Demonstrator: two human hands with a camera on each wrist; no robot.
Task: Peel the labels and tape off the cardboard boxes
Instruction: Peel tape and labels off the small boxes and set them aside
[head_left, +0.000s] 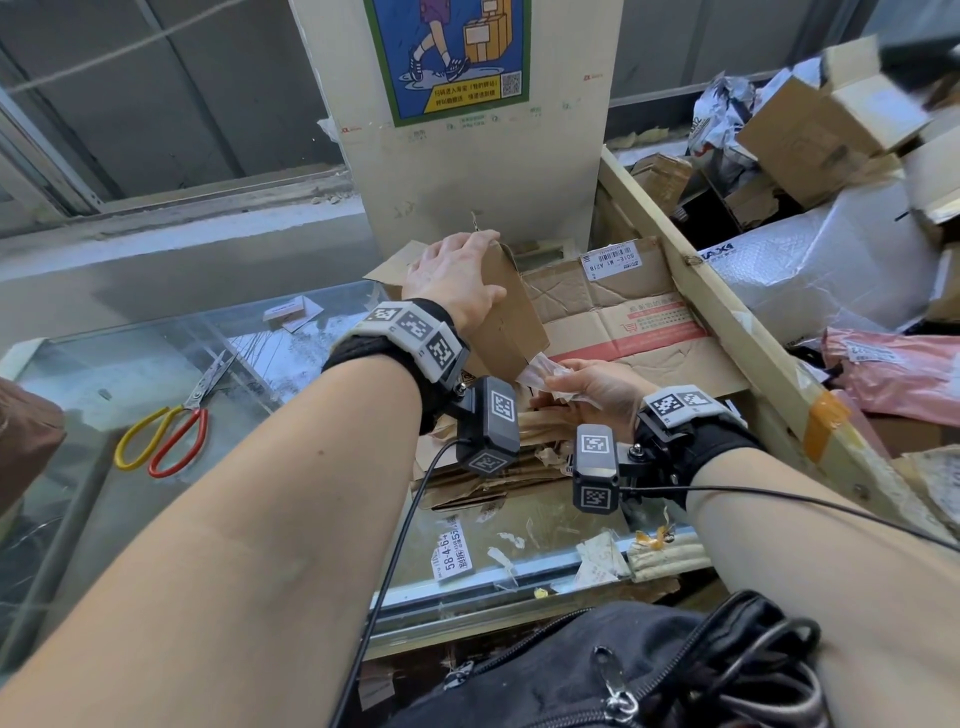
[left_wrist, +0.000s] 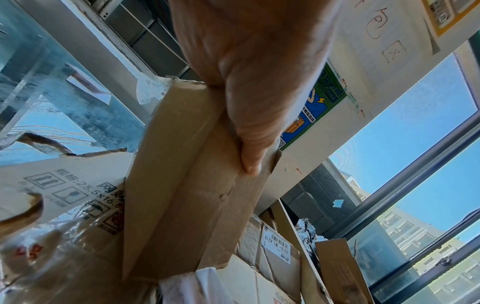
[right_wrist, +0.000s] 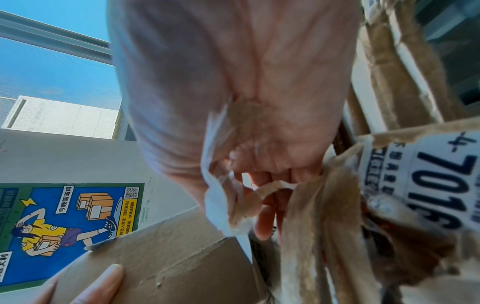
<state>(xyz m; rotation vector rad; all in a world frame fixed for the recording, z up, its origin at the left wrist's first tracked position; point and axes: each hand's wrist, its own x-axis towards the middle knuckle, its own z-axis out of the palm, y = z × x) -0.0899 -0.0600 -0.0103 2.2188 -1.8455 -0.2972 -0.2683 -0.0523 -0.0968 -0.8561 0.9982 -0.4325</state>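
The person's left hand (head_left: 457, 280) clamps a small flattened cardboard box (head_left: 511, 317) by its upper edge, thumb on the near face and fingers over the far side, holding it tilted above a pile of flattened cartons (head_left: 623, 317) at the back of the glass-topped table (head_left: 130, 364). In the left wrist view the thumb (left_wrist: 249, 131) presses along a fold of the brown board. The right hand (head_left: 592, 395) sits just below the box's lower corner, its grip closed on a crumpled strip of clear tape (head_left: 540, 371) that seems to be still attached at that corner. In the right wrist view, pale tape and torn paper scraps (right_wrist: 221, 185) are bunched against the palm and curled fingers.

The box looks light and only moderately stiff: thin corrugated board, creased, likely to bend or tear its top paper layer if the tape is pulled hard. The tape is thin, sticky and prone to splitting into slivers, so it is probably best held close to where it leaves the board and drawn back low along the surface, with the left hand bracing near that corner.

Elsewhere, scissors with red and yellow handles (head_left: 166, 431) lie on the glass to the left, and a peeled label (head_left: 452, 556) is stuck near the table's front edge.
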